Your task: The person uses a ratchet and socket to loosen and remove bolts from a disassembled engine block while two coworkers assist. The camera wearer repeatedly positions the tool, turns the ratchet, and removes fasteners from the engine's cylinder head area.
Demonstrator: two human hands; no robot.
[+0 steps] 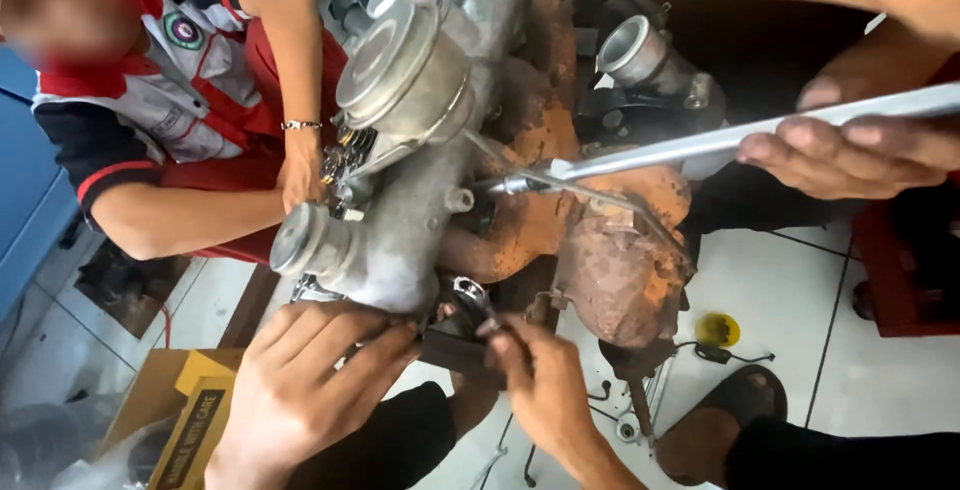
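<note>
L hand (310, 380) lower centre, fingers curled, tips pressed against underside of grey cast-metal engine part (400, 220); grasping nothing loose that I can see. R hand (545, 375) just beside it, thumb + forefinger pinched on small shiny metal fitting (470, 295) at bottom edge of engine part; what the fitting is, can't tell. Fitting sits btwn the two hands, touching dark bracket (455, 345) below.

Engine part runs diagonally, up-right to down-left; round capped ends at lower left and top; big round silver canister (400, 75) on upper side; rusty orange manifold (560, 210) alongside on right, w/ rust-brown housing (620, 275) at its lower end.

Other people: co-worker's hand (855, 155) at right grips long silver bar (740, 135), its tip reaching to centre of the manifold; second co-worker in red/white/grey shirt at left, hand w/ bracelet (300, 175) on far side of engine part.

White tiled floor (780, 290) below; yellow cap (717, 330) near sandalled foot (720, 430); yellow cardboard box (185, 410) lower left.
</note>
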